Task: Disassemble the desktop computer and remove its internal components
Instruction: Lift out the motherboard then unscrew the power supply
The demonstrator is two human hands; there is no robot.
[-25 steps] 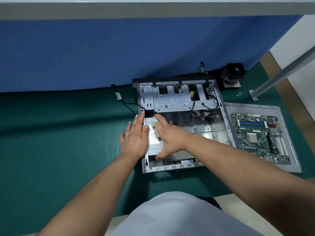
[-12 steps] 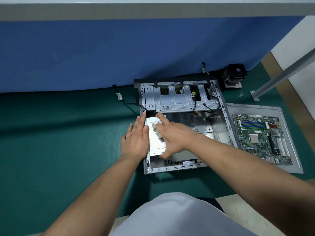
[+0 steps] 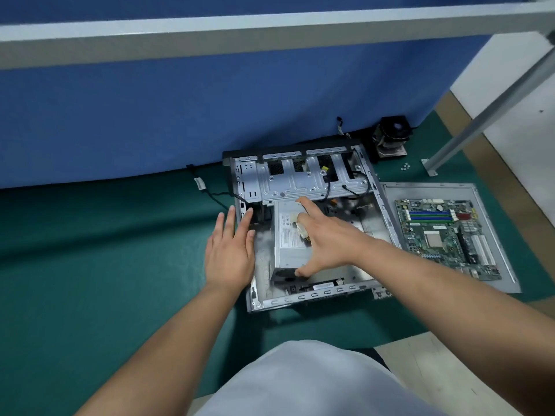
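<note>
Since a second ago the grey metal power supply box [image 3: 292,235] has shifted rightward inside the open silver computer case [image 3: 312,297], away from its left wall. Right hand [image 3: 327,238] grips the box, thumb curled at its near end; left hand [image 3: 229,253] rests flat at the case's left edge on the green table [image 3: 105,265], fingers [image 3: 231,219] straight, slightly apart
</note>
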